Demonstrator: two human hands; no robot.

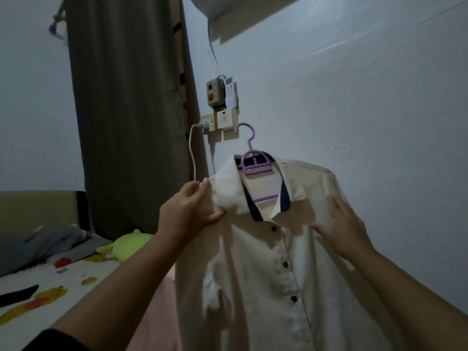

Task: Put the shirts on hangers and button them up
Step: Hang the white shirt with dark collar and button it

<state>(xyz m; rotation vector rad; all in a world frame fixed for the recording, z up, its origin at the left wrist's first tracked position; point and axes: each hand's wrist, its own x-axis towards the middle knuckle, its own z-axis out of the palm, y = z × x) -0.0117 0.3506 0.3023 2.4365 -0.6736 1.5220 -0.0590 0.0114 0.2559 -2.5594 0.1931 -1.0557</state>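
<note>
Head view: left hand [188, 211] fingers pinch shirt [266, 262] shoulder on hanger [255, 163]; right hand [342, 224] flat, fingers released

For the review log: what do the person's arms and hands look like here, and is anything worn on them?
Both forearms are bare. The left hand and right hand wear no gloves, and no rings, watch or bracelets show. At the bottom left corner, a dark sleeve edge covers the upper left arm.

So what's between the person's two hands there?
In the head view, the cream shirt's collar and buttoned front span between the left hand and right hand, with the purple hanger just above.
</note>
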